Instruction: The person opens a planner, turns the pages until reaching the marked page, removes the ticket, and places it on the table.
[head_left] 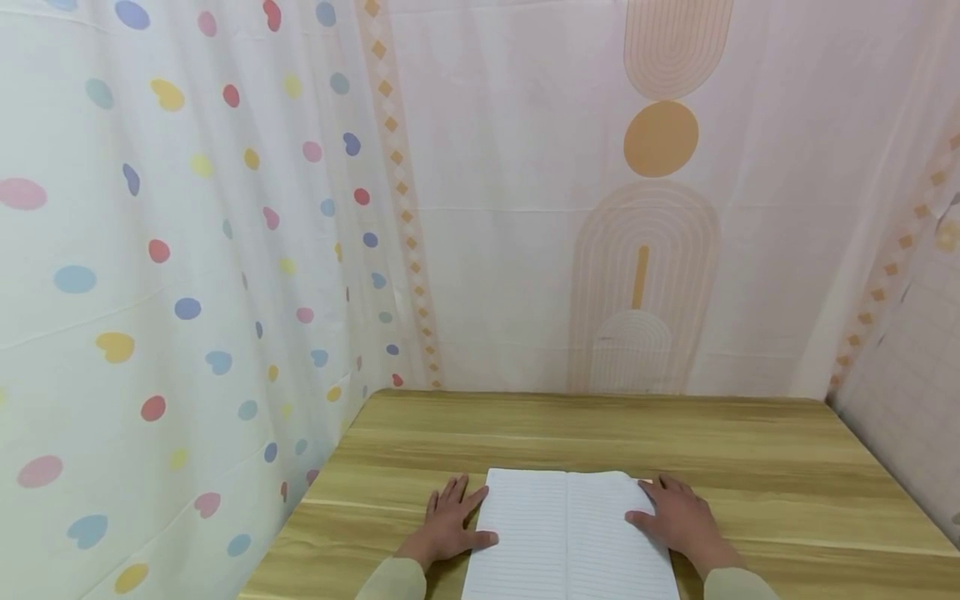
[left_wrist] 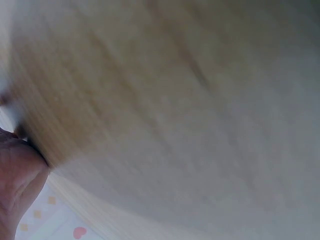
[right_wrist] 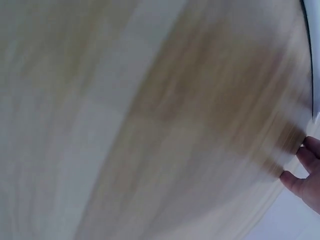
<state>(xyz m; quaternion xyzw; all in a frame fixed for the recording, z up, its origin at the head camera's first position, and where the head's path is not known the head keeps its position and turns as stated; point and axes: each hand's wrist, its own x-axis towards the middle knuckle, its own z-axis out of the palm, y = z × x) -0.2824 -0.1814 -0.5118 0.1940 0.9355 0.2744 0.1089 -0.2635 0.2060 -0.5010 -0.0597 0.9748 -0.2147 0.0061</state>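
An open notebook point(head_left: 525, 550) with lined white pages lies on the wooden table, its fold running down the middle. My left hand point(head_left: 447, 527) rests at its left edge, fingers spread, the thumb lying over the page margin. On the other side, my right hand point(head_left: 682, 518) rests at the right edge; its thumb reaches over the page and its index fingertip is at the upper right corner. In the left wrist view only part of the left hand point(left_wrist: 20, 175) shows at the left border. The right wrist view catches some fingertips point(right_wrist: 292, 182) of the right hand against the table.
The wood-grain table point(head_left: 600, 429) extends behind and to both sides of the notebook. A dotted curtain point(head_left: 187, 350) hangs along the left side, and a patterned cloth point(head_left: 502, 250) covers the wall beyond the table's back edge.
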